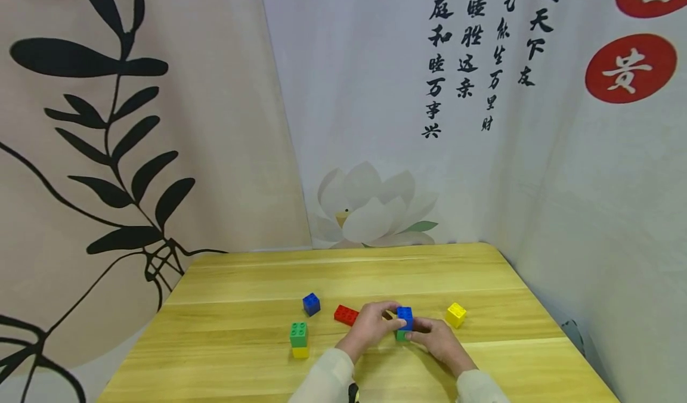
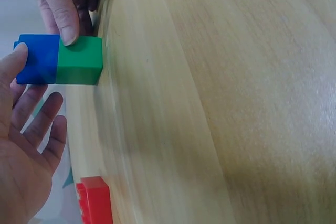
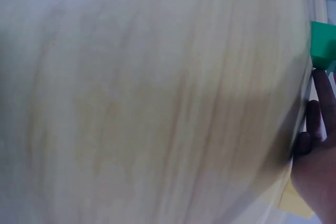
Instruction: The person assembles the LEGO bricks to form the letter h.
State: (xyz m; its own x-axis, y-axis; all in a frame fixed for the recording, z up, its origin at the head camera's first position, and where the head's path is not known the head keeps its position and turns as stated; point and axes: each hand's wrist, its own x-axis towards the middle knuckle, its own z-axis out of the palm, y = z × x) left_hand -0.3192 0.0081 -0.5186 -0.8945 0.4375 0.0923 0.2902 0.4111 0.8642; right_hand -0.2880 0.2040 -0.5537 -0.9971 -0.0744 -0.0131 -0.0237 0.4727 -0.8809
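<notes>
Head: L hand (image 1: 376, 324) pinches blue toy brick (image 1: 405, 316) atop green brick (image 1: 401, 336); R hand (image 1: 439, 338) grips low, prob. bracing the pair. Stack's betw. red brick (image 1: 346, 315) & yellow brick (image 1: 456, 315).
L wrist: L thumb on blue, R thumb on green, prob. for alignment.
R wrist: green at edge; R grip mostly cut off, can't tell here.

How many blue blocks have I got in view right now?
2. One blue block sits on a green block, held between the left hand and right hand; the second blue block stands alone on the table, beyond the green-and-yellow stack. The hands might hide others.
</notes>
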